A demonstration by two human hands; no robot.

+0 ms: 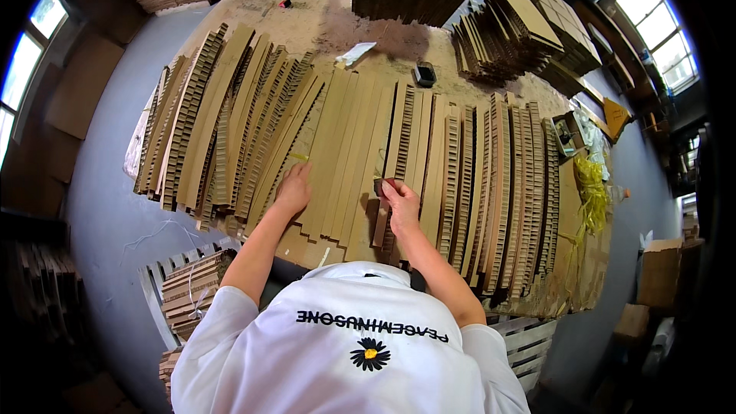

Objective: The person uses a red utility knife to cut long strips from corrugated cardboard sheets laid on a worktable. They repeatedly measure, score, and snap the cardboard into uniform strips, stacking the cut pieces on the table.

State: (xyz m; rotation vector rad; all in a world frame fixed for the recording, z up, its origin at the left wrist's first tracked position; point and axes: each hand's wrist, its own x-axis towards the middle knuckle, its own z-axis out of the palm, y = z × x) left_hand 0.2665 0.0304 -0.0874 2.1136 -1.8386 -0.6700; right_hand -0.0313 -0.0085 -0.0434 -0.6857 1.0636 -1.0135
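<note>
Cardboard strips (pixel 349 153) cover our whole table (pixel 322 27), lying side by side like long brown planks. Some lie flat and some stand on edge, so we can see their little honeycomb holes.

Our left hand (pixel 293 190) rests flat and open on the strips in the middle, pressing them down. Our right hand (pixel 402 205) is closed around the top end of one narrow strip (pixel 381 218) and a small dark thing (pixel 386 182); we cannot tell what that is.

What could go wrong? We think the strips on edge could tip over if our right hand bumps them, because they lean on each other. If our left hand lets go too soon, the flat strips might slide apart and leave gaps. The near ends hang over the table's edge by our body, so a push there could send some down to the pallet (pixel 180 284) below.
</note>
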